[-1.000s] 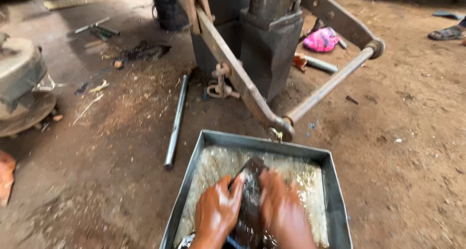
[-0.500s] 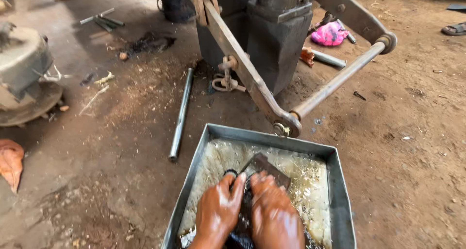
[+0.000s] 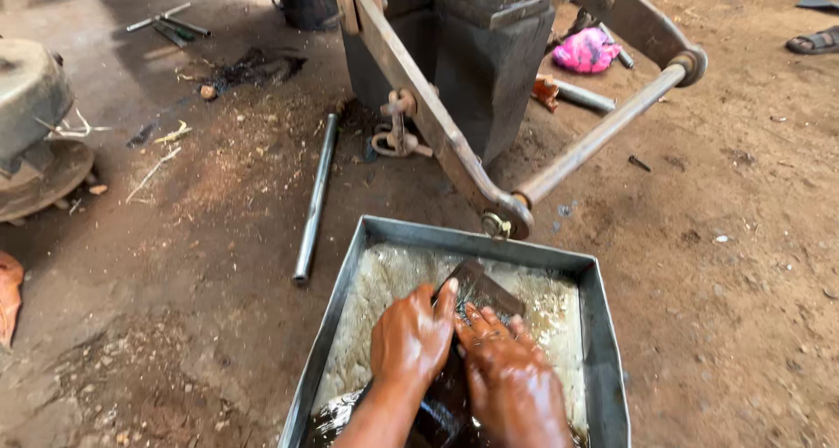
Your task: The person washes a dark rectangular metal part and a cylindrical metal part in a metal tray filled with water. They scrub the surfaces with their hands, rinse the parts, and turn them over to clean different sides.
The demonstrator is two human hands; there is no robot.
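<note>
Head view shows me a dark metal part (image 3: 479, 292) lying in the oily tray (image 3: 603, 326), likely heavy, stiff and slick; I'd grip its far edges. My left hand (image 3: 411, 339) and right hand (image 3: 511, 382) press flat on it, fingers close together. Tray walls hem it in; dirt floor (image 3: 175, 264) lies open left

Two bare hands reach forward from the bottom edge of the view, side by side and touching. The left hand (image 3: 411, 339) lies palm down, fingers together and stretched forward, its forearm angling in from below. The right hand (image 3: 507, 380) sits just beside it, also palm down, fingers slightly spread and curled. Both hands are wet and glistening.
</note>
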